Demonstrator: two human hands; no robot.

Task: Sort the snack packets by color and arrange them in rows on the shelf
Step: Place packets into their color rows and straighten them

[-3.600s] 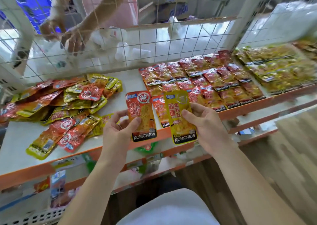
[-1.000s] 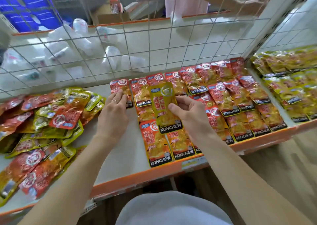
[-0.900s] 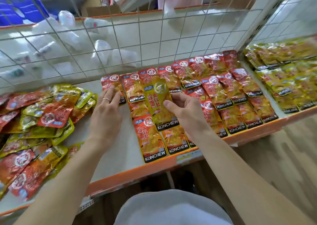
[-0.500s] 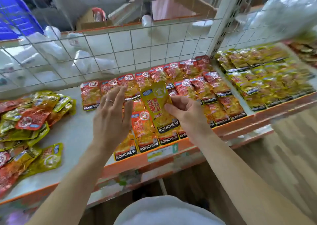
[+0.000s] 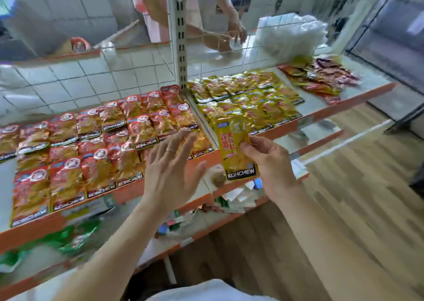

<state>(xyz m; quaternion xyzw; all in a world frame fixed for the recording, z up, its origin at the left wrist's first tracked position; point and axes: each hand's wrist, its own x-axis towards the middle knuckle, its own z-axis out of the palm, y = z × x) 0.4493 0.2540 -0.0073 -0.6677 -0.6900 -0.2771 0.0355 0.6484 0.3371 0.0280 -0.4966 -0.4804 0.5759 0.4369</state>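
Much of the sorting looks done: red packets [image 5: 91, 144] lie in overlapping rows across the left bay of the shelf [image 5: 135, 189], and yellow packets [image 5: 247, 101] fill tidy rows in the right bay, beyond the upright post [image 5: 180, 36]. What is left, as far as can be seen, is the loose mixed pile [image 5: 321, 75] at the far right end (red and yellow jumbled together). The right hand [image 5: 273, 165] pinches one yellow packet [image 5: 236, 149] by its edge, held upright above the shelf's front lip, just beside the yellow rows where it probably belongs. The left hand [image 5: 172, 172] hovers flat with fingers spread, holding nothing, over the front of the red rows.
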